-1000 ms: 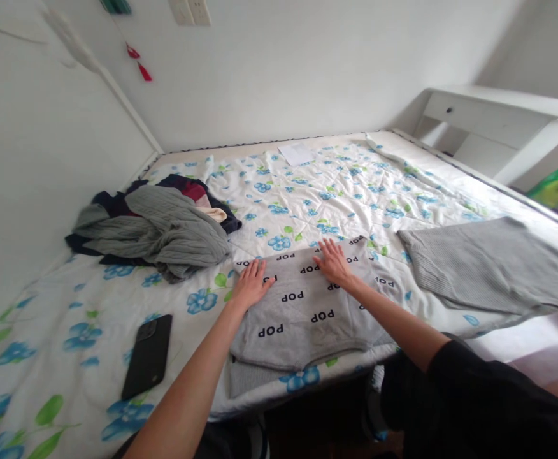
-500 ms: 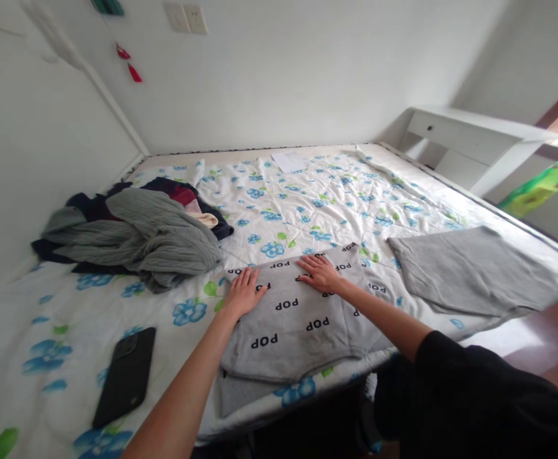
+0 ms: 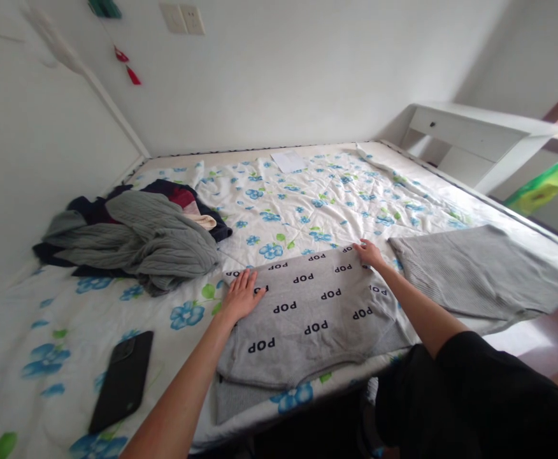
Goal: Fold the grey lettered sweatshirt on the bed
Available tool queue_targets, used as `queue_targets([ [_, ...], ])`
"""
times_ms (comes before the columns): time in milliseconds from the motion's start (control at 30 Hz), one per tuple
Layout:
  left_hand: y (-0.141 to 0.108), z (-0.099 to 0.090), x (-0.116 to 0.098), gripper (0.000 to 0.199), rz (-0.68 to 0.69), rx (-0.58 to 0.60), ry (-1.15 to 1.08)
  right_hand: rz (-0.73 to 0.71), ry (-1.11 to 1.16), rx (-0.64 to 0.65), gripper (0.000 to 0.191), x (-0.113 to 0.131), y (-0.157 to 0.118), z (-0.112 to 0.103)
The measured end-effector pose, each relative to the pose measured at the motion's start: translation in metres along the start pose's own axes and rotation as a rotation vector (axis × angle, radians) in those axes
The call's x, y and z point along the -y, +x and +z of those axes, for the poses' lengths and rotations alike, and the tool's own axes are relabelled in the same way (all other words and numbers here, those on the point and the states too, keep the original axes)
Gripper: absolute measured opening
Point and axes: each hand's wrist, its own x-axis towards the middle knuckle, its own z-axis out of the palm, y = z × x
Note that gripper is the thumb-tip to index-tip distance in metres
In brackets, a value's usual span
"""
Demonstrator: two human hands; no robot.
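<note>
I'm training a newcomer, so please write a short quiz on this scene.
1. True or false: the left hand lies flat on the POP sweatshirt.
2. Which hand is at the POP sweatshirt's far right corner?
3. Fill in the blank: a black ___ lies on the quilt to the left of the POP sweatshirt.

Key: 1 true; 2 the right hand; 3 phone.
</note>
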Motion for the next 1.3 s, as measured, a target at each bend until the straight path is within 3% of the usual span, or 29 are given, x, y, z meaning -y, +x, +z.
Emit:
queue_targets([
  [133, 0.000, 0.003, 0.002, 0.083, 0.011, -0.002, 0.019, 0.137, 0.167, 0.087, 0.060, 0.013, 0.005, 0.010],
  [267, 0.002, 0.011, 0.007, 0.083, 0.034, -0.040, 0.027, 0.172, 0.221, -0.091, 0.048, 0.003, 0.009, 0.006],
  [333, 0.002, 0.015, 0.008, 0.084, 0.041, -0.068, 0.027, 0.161, 0.153, -0.161, 0.047, -0.005, 0.010, 0.002],
  [533, -0.006, 0.012, 0.000, 0.082, 0.053, -0.105, 0.032, 0.143, -0.103, -0.102, 0.048, -0.011, -0.006, -0.001],
  [733, -0.033, -0.001, -0.034, 0.067, 0.071, -0.217, 0.022, -0.209, -0.290, -0.046, 0.079, 0.022, -0.066, 0.006],
  [900, -0.080, 0.006, -0.082, 0.065, 0.215, -0.125, -0.076, -0.497, -0.347, 0.159, 0.078, 0.058, -0.135, 0.026],
  [1000, -0.108, 0.016, -0.101, 0.067, 0.198, -0.113, -0.100, -0.539, -0.376, 0.266, 0.078, 0.065, -0.182, 0.044],
  [1100, -0.131, 0.019, -0.106, 0.065, 0.178, -0.099, -0.093, -0.531, -0.385, 0.265, 0.078, 0.059, -0.220, 0.052],
  [1300, -0.162, 0.008, -0.109, 0.063, 0.277, 0.042, -0.084, -0.623, -0.368, 0.365, 0.065, 0.042, -0.261, 0.030],
])
